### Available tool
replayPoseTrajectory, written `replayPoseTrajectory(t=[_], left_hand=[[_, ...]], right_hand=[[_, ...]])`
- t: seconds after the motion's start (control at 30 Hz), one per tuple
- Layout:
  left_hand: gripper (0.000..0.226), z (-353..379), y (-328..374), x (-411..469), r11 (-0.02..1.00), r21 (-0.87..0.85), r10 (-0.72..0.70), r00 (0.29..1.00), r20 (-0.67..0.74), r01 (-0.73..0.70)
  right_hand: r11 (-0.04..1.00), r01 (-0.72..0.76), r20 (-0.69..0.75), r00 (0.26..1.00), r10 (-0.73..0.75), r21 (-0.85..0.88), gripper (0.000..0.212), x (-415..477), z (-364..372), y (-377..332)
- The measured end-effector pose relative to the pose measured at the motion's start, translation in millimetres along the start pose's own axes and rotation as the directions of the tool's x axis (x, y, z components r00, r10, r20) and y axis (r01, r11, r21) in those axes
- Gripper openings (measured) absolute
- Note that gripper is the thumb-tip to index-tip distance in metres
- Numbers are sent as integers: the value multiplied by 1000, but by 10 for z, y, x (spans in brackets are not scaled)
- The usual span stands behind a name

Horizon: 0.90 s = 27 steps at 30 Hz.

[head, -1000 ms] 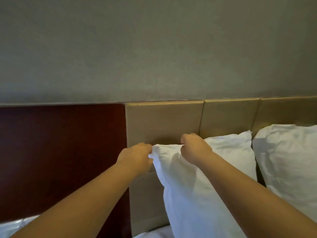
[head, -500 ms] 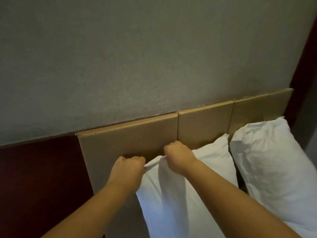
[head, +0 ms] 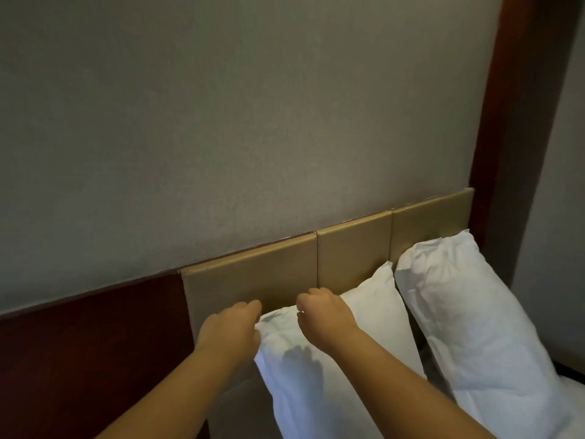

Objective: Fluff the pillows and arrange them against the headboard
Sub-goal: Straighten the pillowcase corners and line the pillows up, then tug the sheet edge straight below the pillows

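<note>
Head view: a person's left hand [head: 229, 327] and right hand [head: 326, 315] reach forward to the top of a white rectangular cloth pillow [head: 335, 384] standing upright against a tan padded panel headboard [head: 253, 277]. The right hand's fingers [head: 305, 301] are curled tight together over the pillow's upper hem, gripping it, with their tips tucked out of sight behind the knuckles. The left hand's fingers [head: 250, 307] are bent and pressed together at the pillow's top left corner; their tips are hidden, and whether they pinch the cloth cannot be told. The hem runs between the two sets of fingers, and a shadow of the right hand falls on the cloth just below them. The pillow's lower end is cut off by the frame and by the right forearm. To the right of the right fingers, just beside the held pillow, a second crumpled white pillow [head: 459, 315] leans on the same headboard, its bottom cropped. To the left of the left fingers lies a dark red wooden wall panel [head: 95, 350]; above the fingers rises a plain grey textured wall [head: 221, 122]; far right of them stands a dark red wooden upright [head: 519, 122], its foot hidden behind the second pillow. White bedding [head: 573, 391] shows only as a sliver at the right edge.
</note>
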<state>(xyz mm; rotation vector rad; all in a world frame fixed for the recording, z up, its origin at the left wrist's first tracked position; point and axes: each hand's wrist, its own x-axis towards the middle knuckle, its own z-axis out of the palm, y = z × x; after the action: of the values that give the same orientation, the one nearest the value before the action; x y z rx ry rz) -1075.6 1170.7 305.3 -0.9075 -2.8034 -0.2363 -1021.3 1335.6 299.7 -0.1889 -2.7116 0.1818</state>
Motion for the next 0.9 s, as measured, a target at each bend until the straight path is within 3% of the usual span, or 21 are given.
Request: replayPoseTrajectory(t=[0.17, 0.33, 0.53, 0.67, 0.9], left_hand=[[3, 215, 5, -917, 994, -62, 93, 986, 135, -86], [6, 679, 106, -1877, 988, -72, 154, 940, 305, -139], [11, 1282, 297, -2633, 997, -73, 65, 855, 515, -32], [27, 1701, 450, -3014, 990, 33, 95, 821, 563, -137], [22, 2361, 711, -2975, 997, 82, -47, 742, 669, -11]], right_hand=[[990, -138, 131, 981, 140, -26, 23, -949, 121, -354], [982, -177, 191, 964, 187, -70, 14, -1995, 413, -615], [957, -281, 298, 910, 289, -71, 20, -2868, 734, -745], [950, -279, 321, 895, 310, -139, 16, -3202, 909, -541], [944, -272, 413, 850, 327, -188, 11, -3343, 1476, 103]])
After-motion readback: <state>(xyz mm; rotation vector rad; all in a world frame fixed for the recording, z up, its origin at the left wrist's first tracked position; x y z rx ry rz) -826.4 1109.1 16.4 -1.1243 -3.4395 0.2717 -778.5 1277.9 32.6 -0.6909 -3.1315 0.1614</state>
